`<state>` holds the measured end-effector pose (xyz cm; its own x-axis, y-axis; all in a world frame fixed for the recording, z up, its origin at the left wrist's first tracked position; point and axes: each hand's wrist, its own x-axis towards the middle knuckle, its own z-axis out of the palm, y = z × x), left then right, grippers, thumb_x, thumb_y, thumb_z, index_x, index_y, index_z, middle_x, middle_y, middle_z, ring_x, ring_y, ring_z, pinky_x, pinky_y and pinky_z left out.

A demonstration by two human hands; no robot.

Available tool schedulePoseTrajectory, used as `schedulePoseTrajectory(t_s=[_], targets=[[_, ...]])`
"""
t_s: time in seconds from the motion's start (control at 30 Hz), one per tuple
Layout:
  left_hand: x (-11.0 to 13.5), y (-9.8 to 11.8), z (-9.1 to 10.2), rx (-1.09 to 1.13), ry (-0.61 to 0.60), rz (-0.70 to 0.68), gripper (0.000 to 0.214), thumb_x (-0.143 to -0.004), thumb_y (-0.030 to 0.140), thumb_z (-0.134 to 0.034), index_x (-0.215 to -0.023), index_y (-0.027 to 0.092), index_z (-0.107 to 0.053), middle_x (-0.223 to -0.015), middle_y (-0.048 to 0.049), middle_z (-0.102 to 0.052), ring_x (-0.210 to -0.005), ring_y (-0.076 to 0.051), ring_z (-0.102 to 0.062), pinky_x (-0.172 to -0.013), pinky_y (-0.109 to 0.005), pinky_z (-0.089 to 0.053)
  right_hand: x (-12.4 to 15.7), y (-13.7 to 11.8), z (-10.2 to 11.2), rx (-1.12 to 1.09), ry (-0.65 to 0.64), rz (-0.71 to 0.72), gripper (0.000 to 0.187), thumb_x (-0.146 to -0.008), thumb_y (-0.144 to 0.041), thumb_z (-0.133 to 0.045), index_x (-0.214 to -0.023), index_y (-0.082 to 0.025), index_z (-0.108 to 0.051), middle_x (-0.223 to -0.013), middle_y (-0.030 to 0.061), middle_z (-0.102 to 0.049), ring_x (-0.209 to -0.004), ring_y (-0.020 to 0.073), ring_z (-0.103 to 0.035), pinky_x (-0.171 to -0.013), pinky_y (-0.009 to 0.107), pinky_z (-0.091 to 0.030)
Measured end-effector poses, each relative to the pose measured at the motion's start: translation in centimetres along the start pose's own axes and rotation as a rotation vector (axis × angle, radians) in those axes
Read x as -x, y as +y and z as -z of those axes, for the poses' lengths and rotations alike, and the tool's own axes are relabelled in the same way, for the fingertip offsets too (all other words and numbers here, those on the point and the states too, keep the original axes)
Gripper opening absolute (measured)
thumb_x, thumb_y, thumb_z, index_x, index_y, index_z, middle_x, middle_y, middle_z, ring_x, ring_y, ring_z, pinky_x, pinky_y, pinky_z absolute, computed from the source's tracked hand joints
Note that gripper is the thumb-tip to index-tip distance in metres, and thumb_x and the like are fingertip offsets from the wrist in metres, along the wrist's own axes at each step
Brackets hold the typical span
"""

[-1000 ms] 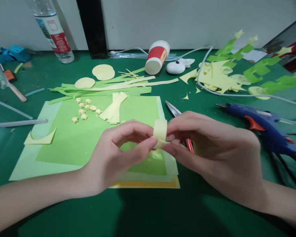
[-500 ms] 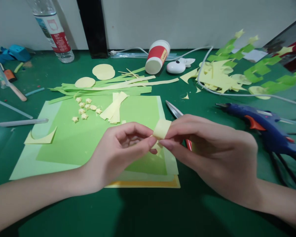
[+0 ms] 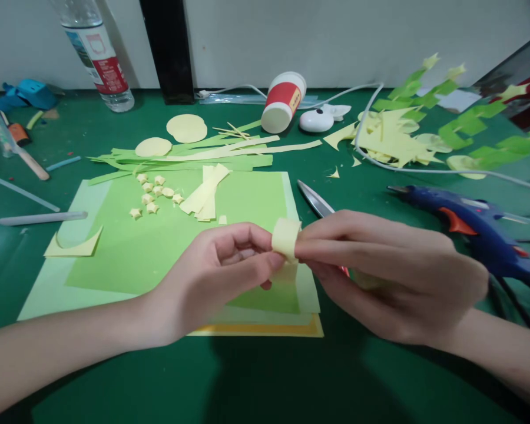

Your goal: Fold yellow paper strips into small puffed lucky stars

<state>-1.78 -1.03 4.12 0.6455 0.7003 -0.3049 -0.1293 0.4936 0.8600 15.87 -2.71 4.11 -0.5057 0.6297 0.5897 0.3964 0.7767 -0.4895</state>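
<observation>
Hazards, largest first.
Glue gun (image 3: 490, 232), beside the right hand (image 3: 397, 277): an outward swing could bump it; burn possible if the nozzle is hot, which does not show.
Scissors (image 3: 315, 200), partly hidden by the right hand: a lowered finger could catch the blade.
Paper strip (image 3: 286, 237), pale yellow, raised over the sheets (image 3: 128, 253): left hand (image 3: 221, 282) pinches it between thumb and fingers; right fingertips are at its right edge, whether gripping cannot be told. Too hard a pinch could crease or tear it; too slack, the curl could spring open.
Paper stars (image 3: 152, 208), loose: a dragged sleeve or wrist could scatter or crush them.

Materials, largest first.
Table (image 3: 159, 383): green, smooth, faintly glossy.
Sheets: flat, stacked, mostly light green.
Glue gun: blue plastic, orange trigger.
Scissors: bright metal, pointed; red handle.
Strip: thin, matt, ribbon-like, curled.
Stars: puffed, pale yellow.
</observation>
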Motion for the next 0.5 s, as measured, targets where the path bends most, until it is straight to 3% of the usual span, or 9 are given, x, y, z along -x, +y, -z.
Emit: schedulePoseTrajectory(t_s=[0.13, 0.27, 0.4, 0.5], targets=[[0.1, 0.1, -0.1, 0.008, -0.006, 0.05, 0.01, -0.078, 0.012, -0.053, -0.072, 0.014, -0.061, -0.065, 0.0041, -0.056, -0.06, -0.003, -0.049, -0.056, -0.012, -0.038, 0.0, 0.1, 0.2, 0.243, 0.004, 0.172, 0.019, -0.069, -0.003, -0.053, -0.075, -0.019, -0.061, -0.063, 0.0031, -0.064, -0.052, 0.0094, -0.057, -0.046, 0.02, -0.044], [0.2, 0.1, -0.2, 0.002, -0.007, 0.102, 0.011, -0.077, 0.012, -0.052, -0.072, 0.014, -0.061, -0.064, 0.0033, -0.057, -0.059, -0.004, -0.048, -0.055, -0.015, -0.037, 0.2, -0.2, 0.8, 0.277, -0.035, 0.153, 0.015, -0.068, -0.006, -0.06, -0.07, -0.021, -0.058, -0.047, -0.0029, -0.054, -0.041, 0.0078, -0.049, -0.037, 0.023, -0.036], [0.3, 0.2, -0.3, 0.038, -0.022, 0.138, 0.011, -0.075, 0.014, -0.053, -0.068, 0.015, -0.061, -0.063, 0.0021, -0.056, -0.058, -0.006, -0.048, -0.054, -0.017, -0.037, 0.6, -0.6, 1.8, 0.274, -0.237, 0.061, 0.011, -0.079, -0.013, -0.051, -0.08, -0.023, -0.057, -0.059, -0.0011, -0.06, -0.048, 0.0111, -0.051, -0.045, 0.027, -0.041], [0.3, 0.1, -0.2, 0.109, -0.062, 0.13, 0.016, -0.077, 0.015, -0.049, -0.068, 0.013, -0.062, -0.066, 0.0004, -0.056, -0.06, -0.007, -0.049, -0.056, -0.017, -0.039, 0.8, -0.6, 2.4, 0.3, -0.239, 0.162, 0.01, -0.079, -0.016, -0.053, -0.082, -0.024, -0.057, -0.074, -0.0014, -0.065, -0.053, 0.0105, -0.054, -0.05, 0.027, -0.043]])
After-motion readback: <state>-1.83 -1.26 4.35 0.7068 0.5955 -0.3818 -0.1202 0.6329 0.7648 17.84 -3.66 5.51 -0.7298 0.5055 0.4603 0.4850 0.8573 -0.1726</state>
